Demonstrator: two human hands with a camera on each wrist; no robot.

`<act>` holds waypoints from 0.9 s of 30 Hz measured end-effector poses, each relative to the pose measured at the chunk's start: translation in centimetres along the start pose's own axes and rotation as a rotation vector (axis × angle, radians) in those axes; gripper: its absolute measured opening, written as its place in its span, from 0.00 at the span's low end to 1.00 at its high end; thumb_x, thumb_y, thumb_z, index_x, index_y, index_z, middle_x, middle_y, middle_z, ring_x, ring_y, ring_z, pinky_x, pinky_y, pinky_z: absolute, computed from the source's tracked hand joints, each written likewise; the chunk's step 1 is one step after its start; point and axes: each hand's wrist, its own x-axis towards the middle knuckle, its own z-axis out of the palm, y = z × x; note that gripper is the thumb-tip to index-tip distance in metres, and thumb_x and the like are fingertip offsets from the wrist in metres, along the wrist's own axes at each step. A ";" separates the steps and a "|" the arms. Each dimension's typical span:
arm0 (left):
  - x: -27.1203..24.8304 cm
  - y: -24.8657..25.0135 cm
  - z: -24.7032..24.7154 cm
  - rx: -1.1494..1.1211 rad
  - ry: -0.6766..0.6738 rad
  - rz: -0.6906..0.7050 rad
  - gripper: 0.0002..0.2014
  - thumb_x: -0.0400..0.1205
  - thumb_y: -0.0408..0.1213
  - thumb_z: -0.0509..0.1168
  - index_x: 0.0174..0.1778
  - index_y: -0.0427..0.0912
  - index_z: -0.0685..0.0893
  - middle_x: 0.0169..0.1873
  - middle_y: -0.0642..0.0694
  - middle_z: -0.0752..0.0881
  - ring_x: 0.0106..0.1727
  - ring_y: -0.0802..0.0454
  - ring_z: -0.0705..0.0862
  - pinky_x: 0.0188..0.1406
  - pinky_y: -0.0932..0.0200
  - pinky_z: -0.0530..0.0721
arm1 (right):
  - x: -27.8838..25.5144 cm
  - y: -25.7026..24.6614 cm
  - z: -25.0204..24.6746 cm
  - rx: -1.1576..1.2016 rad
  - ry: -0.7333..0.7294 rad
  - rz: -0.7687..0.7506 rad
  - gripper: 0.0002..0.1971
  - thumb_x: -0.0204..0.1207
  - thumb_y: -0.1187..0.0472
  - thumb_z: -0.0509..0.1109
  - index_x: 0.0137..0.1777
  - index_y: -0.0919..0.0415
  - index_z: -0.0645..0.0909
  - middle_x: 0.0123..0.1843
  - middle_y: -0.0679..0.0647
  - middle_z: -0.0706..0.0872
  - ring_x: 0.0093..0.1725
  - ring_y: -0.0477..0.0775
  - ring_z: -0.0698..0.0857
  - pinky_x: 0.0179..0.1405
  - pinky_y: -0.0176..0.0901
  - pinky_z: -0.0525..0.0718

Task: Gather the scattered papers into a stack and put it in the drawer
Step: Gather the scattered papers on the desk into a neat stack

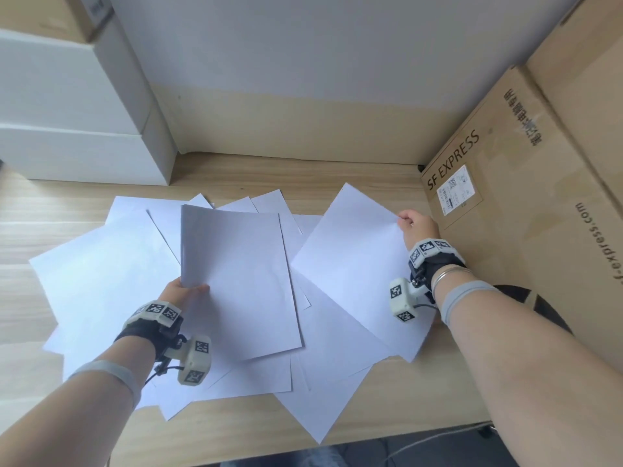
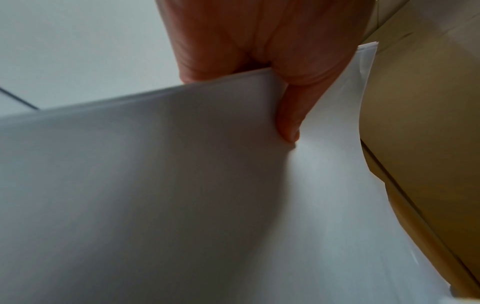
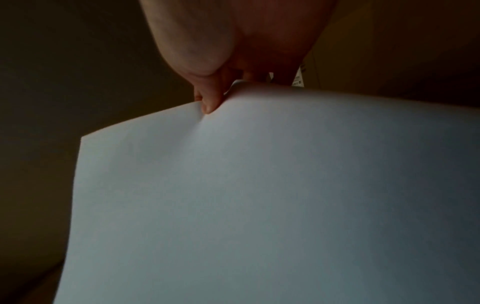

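Several white sheets (image 1: 111, 264) lie scattered and overlapping on the wooden desk (image 1: 40, 210). My left hand (image 1: 183, 293) pinches the left edge of a small lifted stack of papers (image 1: 242, 281), thumb on top; the left wrist view shows the same stack (image 2: 155, 185) with the thumb (image 2: 291, 123) pressed on it. At the right, my right hand (image 1: 413, 225) pinches the far corner of a single sheet (image 1: 354, 264) and lifts it off the pile; the right wrist view shows this sheet (image 3: 259, 195) held between thumb and fingers. No drawer is in view.
Brown cardboard boxes (image 1: 526, 183) marked SF EXPRESS stand close against my right hand. White boxes (image 1: 67, 106) are stacked at the back left. A pale wall (image 1: 303, 62) rises behind the desk, whose front edge (image 1: 387, 436) is near me.
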 end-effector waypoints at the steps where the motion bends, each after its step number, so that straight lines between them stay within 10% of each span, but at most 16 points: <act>1: -0.2 0.0 0.0 0.013 -0.002 -0.004 0.06 0.79 0.27 0.65 0.36 0.36 0.79 0.30 0.40 0.79 0.32 0.45 0.78 0.37 0.57 0.76 | -0.1 -0.2 -0.3 0.045 0.030 0.011 0.13 0.81 0.66 0.60 0.60 0.65 0.82 0.58 0.64 0.86 0.51 0.59 0.81 0.46 0.37 0.71; 8: -0.9 0.2 -0.1 0.060 -0.028 -0.022 0.06 0.77 0.28 0.67 0.36 0.37 0.78 0.30 0.40 0.80 0.30 0.45 0.78 0.43 0.55 0.76 | -1.6 -3.4 2.7 0.144 -0.029 0.113 0.13 0.81 0.66 0.61 0.61 0.65 0.82 0.60 0.62 0.86 0.58 0.60 0.83 0.54 0.43 0.78; 24: -0.6 0.7 -1.1 0.226 -0.119 -0.022 0.28 0.79 0.44 0.68 0.68 0.26 0.76 0.67 0.24 0.78 0.68 0.26 0.77 0.68 0.37 0.74 | -8.0 -9.1 15.2 0.066 -0.332 0.193 0.12 0.77 0.69 0.60 0.57 0.63 0.81 0.60 0.61 0.85 0.52 0.60 0.82 0.47 0.38 0.76; 27: -0.6 0.6 -1.2 0.122 -0.162 -0.003 0.21 0.77 0.36 0.71 0.63 0.28 0.80 0.60 0.26 0.84 0.55 0.32 0.84 0.61 0.44 0.80 | -8.7 -9.6 15.8 0.066 -0.344 0.194 0.12 0.78 0.68 0.60 0.58 0.63 0.80 0.60 0.60 0.85 0.50 0.59 0.81 0.45 0.37 0.73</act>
